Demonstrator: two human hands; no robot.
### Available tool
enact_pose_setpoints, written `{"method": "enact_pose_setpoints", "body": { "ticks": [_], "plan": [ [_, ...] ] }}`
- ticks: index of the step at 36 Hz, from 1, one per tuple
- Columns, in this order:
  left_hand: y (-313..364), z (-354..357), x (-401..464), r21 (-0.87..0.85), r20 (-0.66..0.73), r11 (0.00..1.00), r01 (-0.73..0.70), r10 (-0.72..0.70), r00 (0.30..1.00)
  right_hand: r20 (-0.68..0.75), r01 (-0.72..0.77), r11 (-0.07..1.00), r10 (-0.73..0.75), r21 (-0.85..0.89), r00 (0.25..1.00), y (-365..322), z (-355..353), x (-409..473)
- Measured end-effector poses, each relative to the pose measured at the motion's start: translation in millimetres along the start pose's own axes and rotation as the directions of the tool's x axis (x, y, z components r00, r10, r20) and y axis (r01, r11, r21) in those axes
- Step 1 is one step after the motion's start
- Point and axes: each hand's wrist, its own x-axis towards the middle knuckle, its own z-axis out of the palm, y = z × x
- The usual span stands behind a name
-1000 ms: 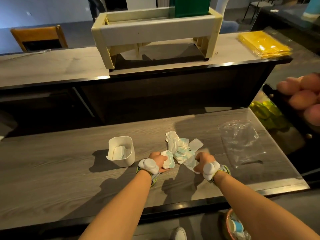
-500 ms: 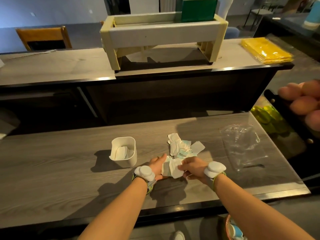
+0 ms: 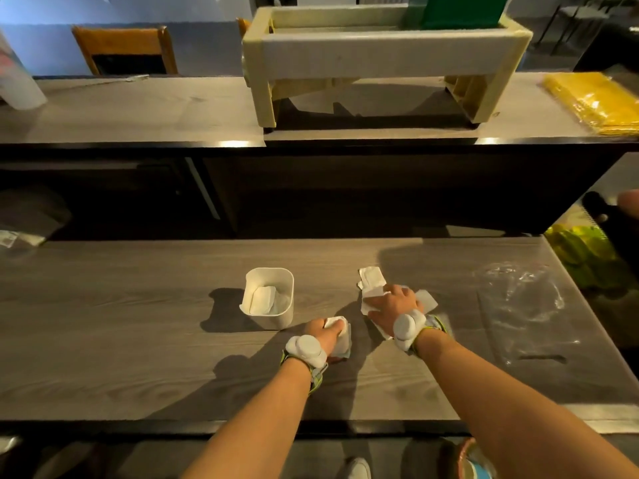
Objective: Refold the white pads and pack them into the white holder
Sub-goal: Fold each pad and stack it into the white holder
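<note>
The white holder point(image 3: 287, 288) stands on the grey table, with one folded pad point(image 3: 264, 299) lying inside it. My left hand point(image 3: 325, 335) rests just right of the holder's front corner and is closed on a folded white pad point(image 3: 340, 335). My right hand point(image 3: 394, 305) lies on the loose pile of white pads point(image 3: 371, 280), its fingers curled on one of them. Part of the pile is hidden under that hand. A pad's corner point(image 3: 427, 300) sticks out to the right of the wrist.
A clear plastic bag point(image 3: 518, 299) lies flat on the table to the right. A raised counter behind carries a cream stand point(image 3: 380, 50) and a yellow stack point(image 3: 601, 98). Green items point(image 3: 581, 257) sit off the table's right edge.
My hands were together on one pad; now they have parted. The left hand stays near the holder with a folded pad, and the right hand has gone back to the pile.
</note>
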Motion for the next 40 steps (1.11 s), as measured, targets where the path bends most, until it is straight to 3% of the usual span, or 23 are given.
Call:
{"method": "enact_pose_setpoints", "body": {
  "ticks": [3,7,10,15,18,20,23,26,30,33,38,40],
  "plan": [
    [0.4,-2.3,0.7,0.000,0.015,1.000,-0.007,0.007,1.000,-0.019,-0.025,1.000,0.025,-0.009,0.999,-0.4,4.5,-1.5],
    [3.3,-4.9,1.3,-0.021,0.037,1.000,0.012,-0.011,0.999,-0.120,-0.107,0.958,0.143,0.264,0.982,-1.6,-4.4,-5.6],
    [8.7,-5.7,0.0,-0.044,0.054,0.999,-0.024,0.027,0.998,-0.174,-0.072,0.928,0.144,0.366,0.974,-0.1,-15.0,-7.9],
    [15.4,-8.0,-5.1,-0.027,0.052,1.000,-0.012,0.014,0.999,-0.127,-0.001,0.982,0.026,0.188,0.992,-7.9,-9.7,-8.4],
    [17.6,-10.6,-9.2,-0.019,0.053,1.000,-0.005,0.006,0.999,0.033,-0.064,0.997,0.065,-0.032,0.997,-15.5,3.3,-8.8],
    [21.0,-12.7,-10.0,-0.009,0.047,1.000,0.007,-0.006,0.999,0.063,-0.076,0.994,0.081,-0.082,0.995,-13.5,10.0,-8.7],
    [27.0,-17.1,-13.1,0.000,0.039,1.000,0.031,-0.031,0.999,0.002,-0.069,0.997,0.069,-0.046,0.998,-8.2,9.3,-9.9],
    [30.8,-20.7,-18.0,-0.031,0.079,0.999,0.038,-0.036,0.996,-0.079,-0.096,0.970,0.116,0.223,0.990,-7.7,-0.2,-13.5],
    [40.1,-23.7,-26.6,0.021,0.047,1.000,0.008,-0.009,0.999,-0.112,-0.053,0.787,0.153,0.615,0.982,-10.1,-21.4,-22.6],
    [42.7,-24.5,-29.8,0.076,0.018,0.997,-0.006,0.004,1.000,-0.144,0.003,0.558,0.208,0.830,0.967,-15.4,-35.3,-34.4],
    [48.3,-26.7,-33.6,0.031,-0.007,0.998,-0.056,0.056,0.998,-0.135,0.089,0.248,0.175,0.965,0.975,-33.5,-46.6,-48.4],
    [52.9,-28.7,-35.0,-0.111,-0.025,0.994,-0.001,-0.002,1.000,-0.112,0.095,0.141,0.120,0.986,0.987,-43.0,-49.1,-54.0]
  ]
}}
